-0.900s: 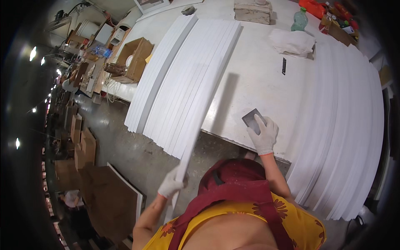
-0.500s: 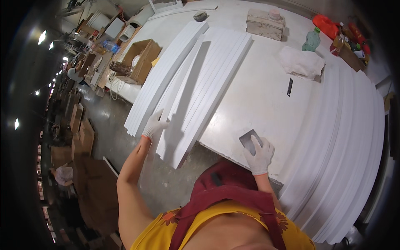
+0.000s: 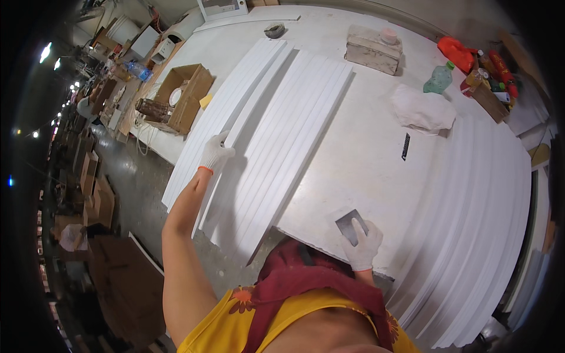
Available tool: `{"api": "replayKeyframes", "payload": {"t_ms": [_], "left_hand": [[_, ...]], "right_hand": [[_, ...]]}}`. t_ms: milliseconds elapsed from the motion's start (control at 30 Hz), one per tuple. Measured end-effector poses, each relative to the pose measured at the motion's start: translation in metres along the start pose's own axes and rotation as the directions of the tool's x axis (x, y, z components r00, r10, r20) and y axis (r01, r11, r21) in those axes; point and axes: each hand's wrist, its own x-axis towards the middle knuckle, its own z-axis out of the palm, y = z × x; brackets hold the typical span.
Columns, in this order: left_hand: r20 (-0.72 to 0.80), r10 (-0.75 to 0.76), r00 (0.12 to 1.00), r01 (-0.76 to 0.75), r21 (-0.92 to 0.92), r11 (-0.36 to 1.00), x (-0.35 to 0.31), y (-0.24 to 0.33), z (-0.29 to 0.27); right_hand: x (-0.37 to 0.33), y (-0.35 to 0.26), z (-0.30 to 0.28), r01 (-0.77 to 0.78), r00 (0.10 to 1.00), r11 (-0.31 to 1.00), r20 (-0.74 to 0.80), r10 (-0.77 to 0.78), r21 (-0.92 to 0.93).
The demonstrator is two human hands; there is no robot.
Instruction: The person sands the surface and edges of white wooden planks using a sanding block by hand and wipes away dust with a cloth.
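My left hand [image 3: 216,153], in a white knit glove with an orange cuff, grips one long white strip [image 3: 250,117] near its middle. That strip is raised a little and casts a shadow on the strips to its right. On its left lies a group of white strips [image 3: 203,138], and on its right another row of strips [image 3: 300,135], side by side. My right hand [image 3: 361,244], also gloved, holds a grey rectangular sanding block [image 3: 351,227] at the table's near edge. The fingers lie over the block's right side.
A large stack of white strips [image 3: 471,235] curves along the right. On the white table [image 3: 365,159] are a black-handled tool [image 3: 406,146], a white cloth bundle [image 3: 422,109], a green bottle [image 3: 439,78], a weathered block [image 3: 372,53], a dark bowl [image 3: 274,30] and an open carton [image 3: 185,97].
The held strip has shifted left, away from the right-hand row and closer to the left group, with my left hand on it. My right hand keeps the sanding block in about the same place.
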Motion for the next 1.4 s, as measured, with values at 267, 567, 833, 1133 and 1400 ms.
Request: {"api": "replayKeyframes", "payload": {"t_ms": [267,567,833,1133,1400], "left_hand": [[-0.068,0.006,0.998,-0.008,-0.033,0.999,0.005,-0.025,-0.01],[-0.013,-0.067,0.998,0.065,-0.118,0.991,-0.005,-0.027,-0.017],[-0.112,-0.085,0.99,0.091,0.047,0.995,0.001,-0.011,-0.024],[-0.388,0.29,0.875,-0.096,0.447,0.889,0.001,0.002,0.009],[-0.506,0.134,0.852,0.027,0.298,0.954,0.016,-0.02,0.025]], "right_hand": [[0.0,-0.004,0.002,-0.017,0.998,1.0,0.057,0.016,0.014],[-0.005,-0.001,0.003,-0.009,0.995,1.0,0.096,0.011,-0.018],[0.001,-0.012,0.0,-0.022,0.996,0.997,0.088,0.028,-0.071],[0.0,-0.001,0.007,-0.006,0.999,0.999,0.048,0.009,-0.048],[-0.005,0.011,0.012,0.008,0.999,1.0,0.049,-0.008,0.001]]}}
